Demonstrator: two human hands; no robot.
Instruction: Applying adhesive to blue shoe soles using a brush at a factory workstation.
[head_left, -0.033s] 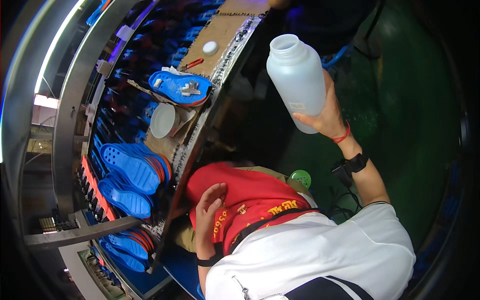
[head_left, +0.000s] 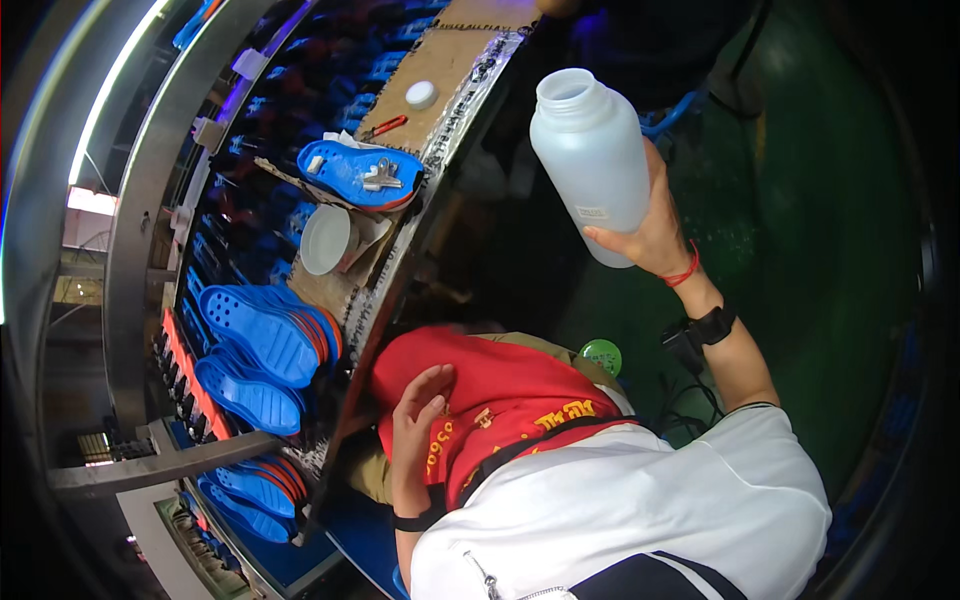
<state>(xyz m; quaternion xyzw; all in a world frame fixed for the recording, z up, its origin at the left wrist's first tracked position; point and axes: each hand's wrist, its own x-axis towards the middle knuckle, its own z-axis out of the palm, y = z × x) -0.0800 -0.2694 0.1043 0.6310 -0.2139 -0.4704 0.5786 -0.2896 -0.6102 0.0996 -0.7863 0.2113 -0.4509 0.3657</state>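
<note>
**Uncapped bottle (head_left: 592,160) held beside workbench (head_left: 470,95)**

It is gripped near its base by the right hand (head_left: 650,234), wrapped around it. Nothing is seen held by the left hand (head_left: 416,412), loosely half-curled over the red apron (head_left: 480,370).

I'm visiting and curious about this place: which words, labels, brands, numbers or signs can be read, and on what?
Wording not copied here.
Red apron: yellow characters and digits, only partly visible.
White bottle: small label, too small to read.
Silver tape and cardboard beside it: black print, blurred.
Green round thing: marks too small to read.
</note>
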